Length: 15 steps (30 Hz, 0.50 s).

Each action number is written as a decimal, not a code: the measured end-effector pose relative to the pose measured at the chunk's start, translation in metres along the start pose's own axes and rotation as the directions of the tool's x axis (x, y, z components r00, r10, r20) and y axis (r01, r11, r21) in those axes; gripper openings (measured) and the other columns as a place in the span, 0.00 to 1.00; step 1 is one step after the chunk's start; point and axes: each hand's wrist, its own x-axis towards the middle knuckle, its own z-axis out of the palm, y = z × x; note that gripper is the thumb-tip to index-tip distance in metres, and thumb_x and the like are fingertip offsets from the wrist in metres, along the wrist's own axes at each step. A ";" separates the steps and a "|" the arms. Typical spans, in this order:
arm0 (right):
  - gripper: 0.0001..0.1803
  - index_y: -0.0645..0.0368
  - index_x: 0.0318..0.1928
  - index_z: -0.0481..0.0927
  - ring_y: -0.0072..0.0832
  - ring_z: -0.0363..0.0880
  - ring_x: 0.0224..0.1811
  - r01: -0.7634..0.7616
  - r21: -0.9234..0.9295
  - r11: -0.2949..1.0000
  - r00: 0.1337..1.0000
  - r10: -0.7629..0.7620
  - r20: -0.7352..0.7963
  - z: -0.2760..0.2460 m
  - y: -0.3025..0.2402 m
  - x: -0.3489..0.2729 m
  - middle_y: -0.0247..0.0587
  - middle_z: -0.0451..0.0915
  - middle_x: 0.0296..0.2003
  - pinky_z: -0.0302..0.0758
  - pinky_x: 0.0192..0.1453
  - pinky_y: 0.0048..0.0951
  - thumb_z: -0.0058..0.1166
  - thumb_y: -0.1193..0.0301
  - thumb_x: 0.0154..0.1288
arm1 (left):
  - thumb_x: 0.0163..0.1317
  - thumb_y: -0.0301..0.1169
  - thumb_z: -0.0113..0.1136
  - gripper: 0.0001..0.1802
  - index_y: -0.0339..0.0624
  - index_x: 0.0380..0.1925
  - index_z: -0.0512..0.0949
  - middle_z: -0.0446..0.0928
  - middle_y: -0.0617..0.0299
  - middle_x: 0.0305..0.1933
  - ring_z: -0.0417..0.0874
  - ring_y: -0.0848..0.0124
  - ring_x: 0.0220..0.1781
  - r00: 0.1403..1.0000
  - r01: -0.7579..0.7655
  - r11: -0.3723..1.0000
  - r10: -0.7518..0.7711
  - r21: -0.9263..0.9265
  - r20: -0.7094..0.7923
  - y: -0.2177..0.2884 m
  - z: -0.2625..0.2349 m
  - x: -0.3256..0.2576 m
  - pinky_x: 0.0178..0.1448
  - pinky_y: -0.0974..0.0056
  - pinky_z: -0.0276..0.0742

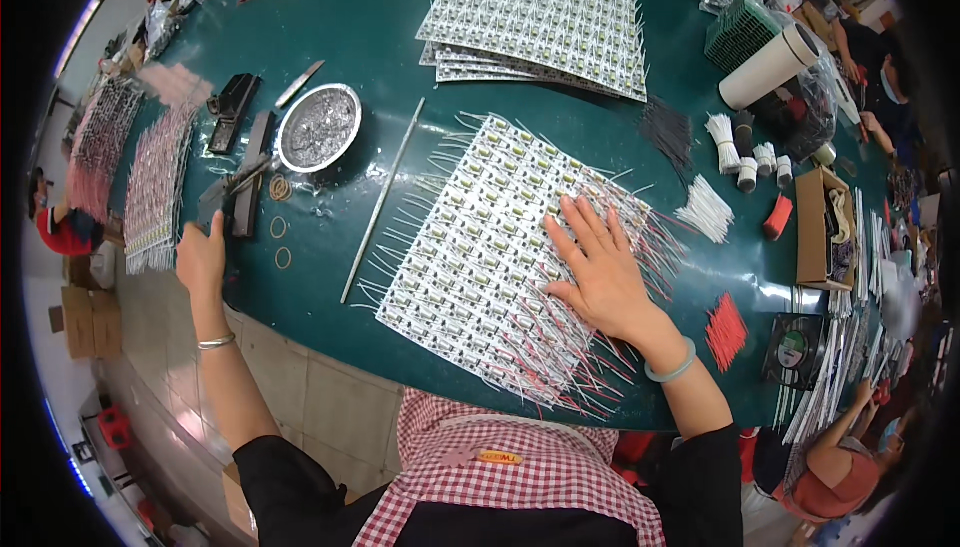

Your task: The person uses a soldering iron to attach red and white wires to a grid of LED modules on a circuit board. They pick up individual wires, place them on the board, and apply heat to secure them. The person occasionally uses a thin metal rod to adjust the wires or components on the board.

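A white panel of many small circuit boards [470,237] lies slanted on the green table before me. Thin white wires stick out along its left and top edges, with red and white ones at its right. My right hand [605,277] rests flat on the panel's right part, fingers spread. At the table's left edge my left hand [203,259] is closed, thumb up, at the lower end of a dark tool [225,187]. What its fingers hold is hidden. Beside that tool are a long dark block [254,177] and a metal bowl [320,128] with silvery grey contents.
A thin rod [383,202] lies left of the panel; rubber bands [280,227] lie nearby. Stacked panels [535,22] stand at the back. To the right are bundles of white wires [706,209], red wires [726,332], a tumbler [770,67] and a cardboard box [815,232]. Other people sit around.
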 end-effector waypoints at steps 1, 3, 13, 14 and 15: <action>0.43 0.55 0.74 0.63 0.49 0.50 0.79 -0.006 -0.017 1.000 1.000 0.006 -0.005 0.000 0.003 -0.002 0.51 0.57 0.76 0.43 0.81 0.55 0.58 0.49 0.64 | 0.70 0.46 0.58 0.22 0.35 0.42 0.80 0.85 0.48 0.38 0.87 0.54 0.34 0.968 -0.123 0.971 0.164 0.207 -0.192 0.029 -0.012 -0.021 0.37 0.54 0.80; 0.42 0.55 0.74 0.63 0.48 0.51 0.79 -0.004 -0.040 0.999 1.000 0.004 -0.015 0.002 0.003 -0.003 0.51 0.58 0.75 0.44 0.81 0.55 0.57 0.49 0.65 | 0.71 0.41 0.56 0.16 0.39 0.43 0.81 0.84 0.49 0.42 0.86 0.52 0.41 0.988 -0.146 0.944 0.123 -0.295 -0.094 0.091 -0.043 -0.065 0.42 0.54 0.78; 0.40 0.54 0.74 0.62 0.46 0.50 0.80 -0.011 -0.066 0.998 1.000 0.012 0.001 0.003 -0.001 0.004 0.49 0.57 0.76 0.42 0.81 0.54 0.56 0.52 0.67 | 0.68 0.33 0.59 0.09 0.40 0.36 0.71 0.80 0.49 0.29 0.83 0.49 0.37 0.822 -0.464 0.819 0.540 -0.338 0.179 0.174 -0.028 -0.146 0.38 0.49 0.76; 0.41 0.54 0.75 0.62 0.46 0.50 0.80 -0.016 -0.079 0.997 1.000 0.017 0.016 0.003 -0.002 0.002 0.49 0.57 0.76 0.42 0.81 0.54 0.57 0.52 0.66 | 0.68 0.32 0.59 0.09 0.40 0.36 0.70 0.79 0.49 0.29 0.83 0.48 0.37 0.825 -0.447 0.833 0.525 -0.327 0.210 0.172 -0.027 -0.147 0.38 0.49 0.76; 0.41 0.54 0.75 0.62 0.46 0.50 0.80 -0.018 -0.088 0.996 1.000 0.020 0.022 0.003 0.000 0.002 0.49 0.57 0.76 0.42 0.81 0.54 0.57 0.53 0.66 | 0.69 0.31 0.58 0.09 0.40 0.37 0.70 0.79 0.48 0.29 0.83 0.47 0.36 0.828 -0.432 0.847 0.508 -0.309 0.236 0.172 -0.026 -0.145 0.38 0.48 0.76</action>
